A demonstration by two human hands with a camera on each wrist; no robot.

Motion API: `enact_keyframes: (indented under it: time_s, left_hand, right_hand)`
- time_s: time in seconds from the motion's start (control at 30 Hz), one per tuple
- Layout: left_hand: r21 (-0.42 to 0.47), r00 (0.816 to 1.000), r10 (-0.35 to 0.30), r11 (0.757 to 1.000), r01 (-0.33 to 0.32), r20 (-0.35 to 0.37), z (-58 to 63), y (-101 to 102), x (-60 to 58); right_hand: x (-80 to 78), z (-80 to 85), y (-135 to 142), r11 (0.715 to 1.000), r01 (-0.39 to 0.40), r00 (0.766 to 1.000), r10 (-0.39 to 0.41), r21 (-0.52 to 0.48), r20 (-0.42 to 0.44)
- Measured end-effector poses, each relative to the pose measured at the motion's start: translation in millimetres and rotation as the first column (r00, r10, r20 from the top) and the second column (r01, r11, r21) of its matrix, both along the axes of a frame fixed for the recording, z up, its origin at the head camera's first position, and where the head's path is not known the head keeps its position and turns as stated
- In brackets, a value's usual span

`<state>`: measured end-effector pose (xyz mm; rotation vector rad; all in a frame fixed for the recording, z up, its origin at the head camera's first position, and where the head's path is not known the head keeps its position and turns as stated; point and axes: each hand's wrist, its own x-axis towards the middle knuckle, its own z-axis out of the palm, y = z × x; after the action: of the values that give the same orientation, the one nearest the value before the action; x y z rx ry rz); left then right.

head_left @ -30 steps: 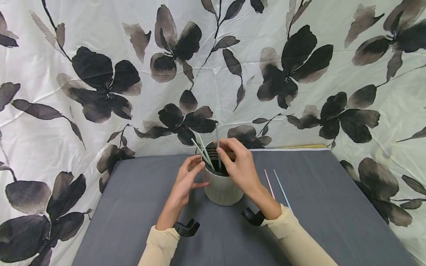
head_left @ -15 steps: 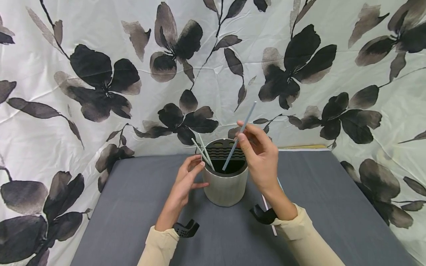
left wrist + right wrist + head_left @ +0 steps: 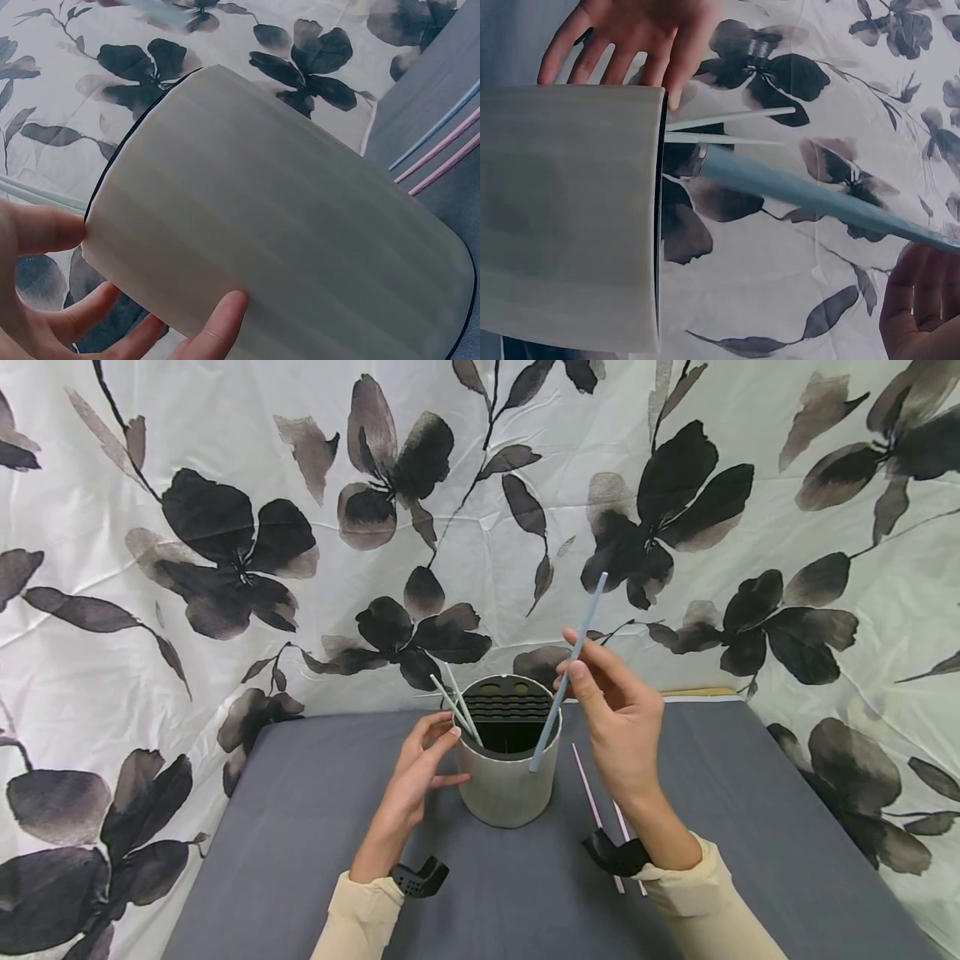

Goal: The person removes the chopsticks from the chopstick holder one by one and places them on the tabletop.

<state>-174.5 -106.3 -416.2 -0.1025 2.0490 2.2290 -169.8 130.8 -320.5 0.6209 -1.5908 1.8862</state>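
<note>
A pale grey-white utensil holder [image 3: 504, 793] stands on the table, its black inside showing dark slats at the back. My left hand [image 3: 427, 758] holds its left side, thumb at the rim and fingertips against the wall. Two pale green chopsticks [image 3: 456, 709] lean out of the holder beside that hand. My right hand [image 3: 624, 718] pinches a blue chopstick [image 3: 557, 706] between thumb and fingers. It tilts up to the right, its lower end past the rim in the right wrist view and overlapping the holder's front wall in the head view.
Two pink chopsticks [image 3: 587, 786] lie on the grey tabletop [image 3: 330, 810] right of the holder, partly under my right wrist. The left wrist view also shows a second blue chopstick [image 3: 435, 127] near them. A floral cloth [image 3: 465, 527] hangs behind.
My right hand has drawn the blue chopstick up out of the holder and to the right, tilting it. My left hand has stayed at the holder, and the green chopsticks have not moved.
</note>
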Motion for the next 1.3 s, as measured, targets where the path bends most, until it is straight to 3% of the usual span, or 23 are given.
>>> enact_keyframes:
  time_s: [0.2, 0.6, 0.9, 1.17, 1.3]
  left_hand:
    - [0.002, 1.0, 0.001, 1.0, -0.001, 0.002, -0.8, 0.6, -0.7]
    - [-0.005, 1.0, 0.007, 1.0, -0.007, 0.005, -0.3, 0.4, 1.0]
    - [0.0, 1.0, 0.006, 1.0, -0.006, 0.004, -1.7, 2.3, 1.1]
    - [-0.005, 1.0, 0.015, 1.0, -0.015, 0.008, -2.8, 3.0, 2.4]
    - [-0.006, 1.0, 0.017, 1.0, -0.017, 0.004, -2.0, 2.9, 2.0]
  right_hand:
    - [1.4, -8.1, 17.4, 0.996, -0.047, 0.994, 0.054, -0.07, 0.091]
    - [10.7, -34.9, 52.0, 0.999, -0.001, 0.969, 0.009, -0.033, 0.245]
    - [11.6, -58.5, 77.9, 0.991, 0.1, 0.9, -0.129, 0.09, 0.416]
    - [6.4, -87.1, 110.0, 0.983, 0.012, 0.829, -0.112, 0.184, 0.548]
    - [1.4, -104.4, 124.7, 0.97, -0.012, 0.79, -0.141, 0.244, 0.596]
